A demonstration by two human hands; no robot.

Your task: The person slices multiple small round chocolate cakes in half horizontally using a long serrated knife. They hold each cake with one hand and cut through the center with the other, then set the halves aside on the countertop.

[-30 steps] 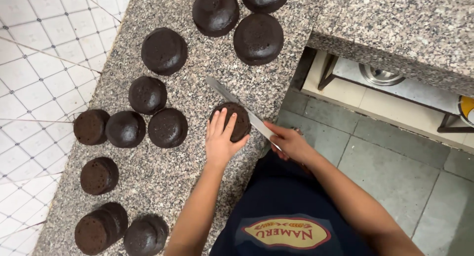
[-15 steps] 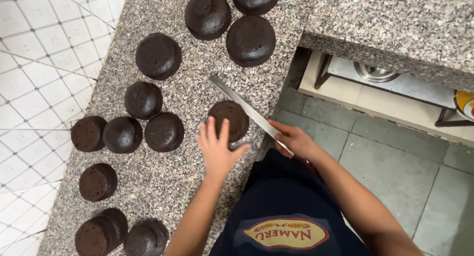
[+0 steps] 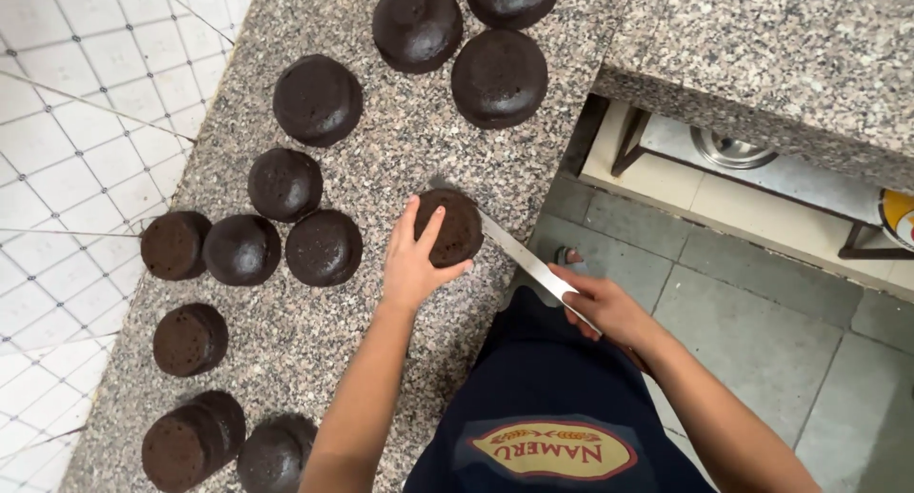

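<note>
A: Item one, the cake in hand?

B: I log a small dark round cake (image 3: 449, 226) near the front edge of the speckled granite worktop (image 3: 381, 360). My left hand (image 3: 417, 260) lies on its top, fingers spread flat, palm at its near side; a loose open grip that presses rather than clasps.

A: Item two, the knife?

B: A long knife (image 3: 519, 255) in my right hand (image 3: 602, 307), grip closed firmly round the handle. The blade runs flat under or into the cake from the right; its tip (image 3: 438, 182) shows at the cake's far side. I cannot tell how deep it sits.

A: Remaining stock?

B: Three large cakes (image 3: 500, 77) at the far end, a fourth large one (image 3: 317, 100) to their left. A middle cluster of four smaller cakes (image 3: 286, 184), mostly touching. One single cake (image 3: 190, 339) nearer, then two more (image 3: 193, 445) at the near left corner.

A: Surroundings?

B: White tiled wall (image 3: 57, 122) on the left, grey tiled floor (image 3: 762, 312) on the right, a dark apron (image 3: 552, 426) below.
</note>
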